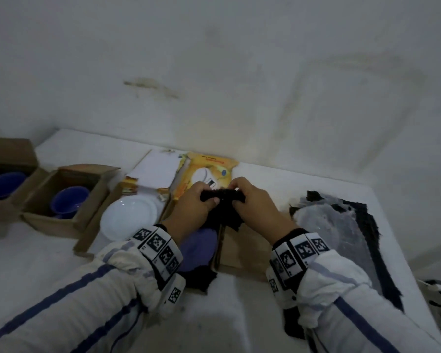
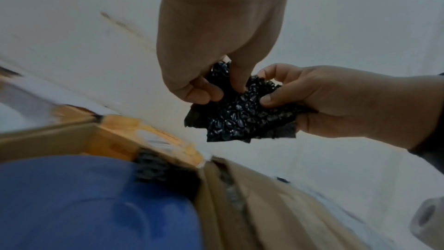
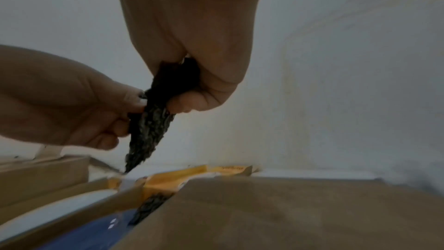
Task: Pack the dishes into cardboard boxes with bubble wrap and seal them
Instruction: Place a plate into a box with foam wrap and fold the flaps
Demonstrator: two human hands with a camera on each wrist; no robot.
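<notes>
I am pinching a scrap of black bubble wrap (image 1: 222,200) between both hands, my left hand (image 1: 196,202) clenching its left edge and my right hand (image 1: 252,202) gripping its right edge, thumbs and fingertips curled tight on the sheet. I am holding it in the air over the near box (image 1: 242,248), where a blue dish (image 1: 199,248) is lying with more black wrap tucked beside it. Further left, a white plate (image 1: 130,217) is sitting in its own open box, and two blue bowls (image 1: 69,201) are waiting in small cartons at the far left. To my right, a larger sheet of wrap (image 1: 341,230) is lying flat on the white table (image 1: 252,314). As I judge it, I am tearing or shaping this scrap into padding. To do it well, I am aiming to keep both pinches close together, pull evenly, and press the piece down into the gap between dish and cardboard wall so nothing is rattling.
</notes>
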